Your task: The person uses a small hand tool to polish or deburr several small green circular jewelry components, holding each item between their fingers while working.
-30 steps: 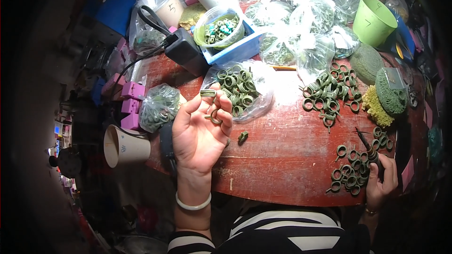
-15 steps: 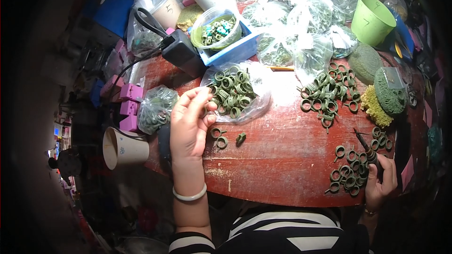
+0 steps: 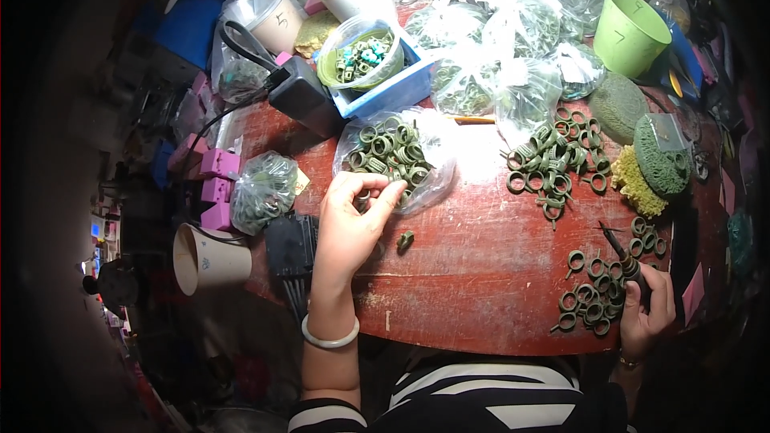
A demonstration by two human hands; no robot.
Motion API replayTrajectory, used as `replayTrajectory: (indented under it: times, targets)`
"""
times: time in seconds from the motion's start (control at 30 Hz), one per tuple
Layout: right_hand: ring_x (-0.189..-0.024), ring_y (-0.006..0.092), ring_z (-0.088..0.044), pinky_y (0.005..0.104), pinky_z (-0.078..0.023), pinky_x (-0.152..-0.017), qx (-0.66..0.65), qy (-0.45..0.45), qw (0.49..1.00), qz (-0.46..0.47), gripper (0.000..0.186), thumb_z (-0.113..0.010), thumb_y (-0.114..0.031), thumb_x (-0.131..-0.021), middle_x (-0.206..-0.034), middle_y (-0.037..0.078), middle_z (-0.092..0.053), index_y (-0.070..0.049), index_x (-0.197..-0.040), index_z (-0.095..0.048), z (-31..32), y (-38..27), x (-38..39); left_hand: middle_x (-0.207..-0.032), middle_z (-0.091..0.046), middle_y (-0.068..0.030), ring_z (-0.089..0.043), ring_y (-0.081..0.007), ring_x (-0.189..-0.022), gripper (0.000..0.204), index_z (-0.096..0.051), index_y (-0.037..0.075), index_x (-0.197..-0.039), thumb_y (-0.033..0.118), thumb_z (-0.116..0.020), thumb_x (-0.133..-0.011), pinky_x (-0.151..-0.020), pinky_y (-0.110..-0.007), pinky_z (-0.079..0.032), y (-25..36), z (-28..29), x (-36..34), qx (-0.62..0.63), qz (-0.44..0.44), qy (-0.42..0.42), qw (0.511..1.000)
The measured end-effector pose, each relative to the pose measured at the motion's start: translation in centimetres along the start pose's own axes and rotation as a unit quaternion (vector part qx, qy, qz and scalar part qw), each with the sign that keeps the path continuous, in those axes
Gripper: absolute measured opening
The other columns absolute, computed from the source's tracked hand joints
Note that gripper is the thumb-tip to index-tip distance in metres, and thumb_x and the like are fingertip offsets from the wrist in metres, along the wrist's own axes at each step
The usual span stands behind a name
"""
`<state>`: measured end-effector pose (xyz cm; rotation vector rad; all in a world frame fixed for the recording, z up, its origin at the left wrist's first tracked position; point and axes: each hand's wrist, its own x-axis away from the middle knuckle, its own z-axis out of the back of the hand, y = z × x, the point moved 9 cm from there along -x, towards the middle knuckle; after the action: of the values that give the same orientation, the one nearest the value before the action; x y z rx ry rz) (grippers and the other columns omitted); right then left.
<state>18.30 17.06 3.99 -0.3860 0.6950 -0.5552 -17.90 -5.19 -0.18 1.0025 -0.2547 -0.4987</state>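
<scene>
My left hand is curled over the near edge of a clear plastic bag. Its thumb and fingers come together beside a heap of green wax-like rings on the bag; what they hold, if anything, is hard to make out. A single green ring lies on the table just right of this hand. At the right, my right hand is closed around a soldering-iron-like pen tool, its thin dark tip pointing up and left. Loose green rings lie beside that hand.
A larger pile of rings sits further back, near green and yellow sponges. Tied bags, a lime bucket and a blue tray line the back. A black box and beige cup stand left.
My left hand has moved right and slightly down, turning its fingers toward the table. It now covers the spot where two loose rings lay. My right hand stays put with the tool.
</scene>
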Motion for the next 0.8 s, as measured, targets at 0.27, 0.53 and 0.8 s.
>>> replayTrajectory:
  times: [0.27,0.53,0.8]
  targets:
    - [-0.072,0.0218,-0.059,0.0307,-0.046,-0.062,-0.009,-0.008,1.0,-0.006,0.023,-0.068,-0.015,-0.097,-0.088,0.012,-0.062,0.004,-0.108,-0.065,0.0,0.0,0.0,-0.08,-0.066,0.0022,-0.055,-0.0021,-0.064,0.008,-0.07,0.004,-0.093,0.006,-0.076,-0.089,-0.056,-0.018,-0.043,0.6,0.6,0.0,0.047,-0.044,-0.027,0.998]
    - [-0.072,0.022,-0.06,0.031,-0.047,-0.062,-0.01,-0.006,1.0,-0.004,0.023,-0.068,-0.015,-0.097,-0.087,0.012,-0.062,0.003,-0.109,-0.065,-0.1,0.0,0.1,-0.086,-0.063,0.0009,-0.055,-0.004,-0.071,0.01,-0.07,0.002,-0.092,0.001,-0.077,-0.085,-0.064,-0.019,-0.043,1.2,0.9,0.2,0.03,-0.08,-0.001,0.996]
    - [-0.071,0.0238,-0.061,0.0319,-0.048,-0.061,0.0,-0.007,1.0,0.006,0.023,-0.069,-0.016,-0.096,-0.088,0.013,-0.063,0.003,-0.108,-0.065,-0.1,-0.5,-0.4,-0.093,-0.06,-0.001,-0.053,-0.0056,-0.074,0.01,-0.072,0.001,-0.091,0.0,-0.078,-0.083,-0.067,-0.021,-0.044,2.1,0.7,0.3,-0.043,-0.09,0.03,0.995]
